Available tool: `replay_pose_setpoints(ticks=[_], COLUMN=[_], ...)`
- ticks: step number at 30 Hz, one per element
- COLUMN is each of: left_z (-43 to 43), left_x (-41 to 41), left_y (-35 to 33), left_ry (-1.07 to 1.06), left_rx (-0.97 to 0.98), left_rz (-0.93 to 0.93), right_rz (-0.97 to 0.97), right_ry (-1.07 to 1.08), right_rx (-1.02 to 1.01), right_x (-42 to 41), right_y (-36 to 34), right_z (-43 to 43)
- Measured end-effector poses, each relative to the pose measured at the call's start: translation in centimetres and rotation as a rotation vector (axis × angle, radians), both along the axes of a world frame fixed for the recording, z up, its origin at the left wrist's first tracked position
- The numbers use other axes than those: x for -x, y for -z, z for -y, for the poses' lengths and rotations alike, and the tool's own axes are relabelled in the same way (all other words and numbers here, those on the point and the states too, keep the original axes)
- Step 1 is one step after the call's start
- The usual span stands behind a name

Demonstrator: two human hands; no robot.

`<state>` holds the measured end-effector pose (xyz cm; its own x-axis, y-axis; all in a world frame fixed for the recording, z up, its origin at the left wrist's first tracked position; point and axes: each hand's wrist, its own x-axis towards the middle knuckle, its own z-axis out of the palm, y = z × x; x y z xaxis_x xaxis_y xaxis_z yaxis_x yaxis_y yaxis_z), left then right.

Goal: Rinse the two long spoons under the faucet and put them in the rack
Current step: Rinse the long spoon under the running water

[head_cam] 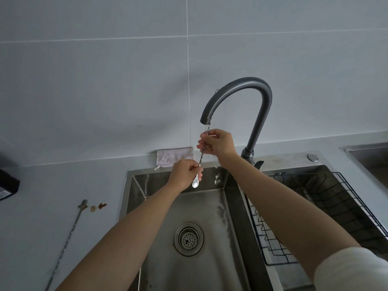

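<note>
Hands meet above the steel sink (212, 206), just under the spout of the dark grey faucet (255, 114). You hold one long spoon (199, 163) nearly upright between them, its twisted stem tilted slightly. Your right hand (218, 143) is closed around the upper stem, just below the spout, where the spoon's top end nearly touches the opening. Your left hand (185, 172) pinches the lower stem, with the shiny bowl of the spoon poking out beneath your fingers. Whether water is running cannot be told.

The second long spoon (67, 242) lies flat on the grey tabletop, well to the left of the sink, running from near the front edge toward the back, with small brown stains (98, 207) beside its far end.

A black wire rack (315, 217) sits in the right part of the sink. A pale folded cloth (174, 157) leans against the tiled wall at the tabletop's back edge, behind your left hand.
</note>
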<state>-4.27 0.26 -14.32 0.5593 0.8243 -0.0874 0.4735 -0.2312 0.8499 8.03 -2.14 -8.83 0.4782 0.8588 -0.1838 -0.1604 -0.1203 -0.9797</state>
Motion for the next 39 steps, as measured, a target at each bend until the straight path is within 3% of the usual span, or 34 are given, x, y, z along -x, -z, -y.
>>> replay_pose_setpoints(ticks=[39], left_z=[1.5], left_x=[2.7], left_y=[2.2], left_ry=[0.029], left_rx=[0.02], left_rz=[-0.074], right_rz=[-0.023], right_ry=[-0.082], right_rx=[0.05], right_x=[0.7], right_y=[0.1], right_z=[-0.3])
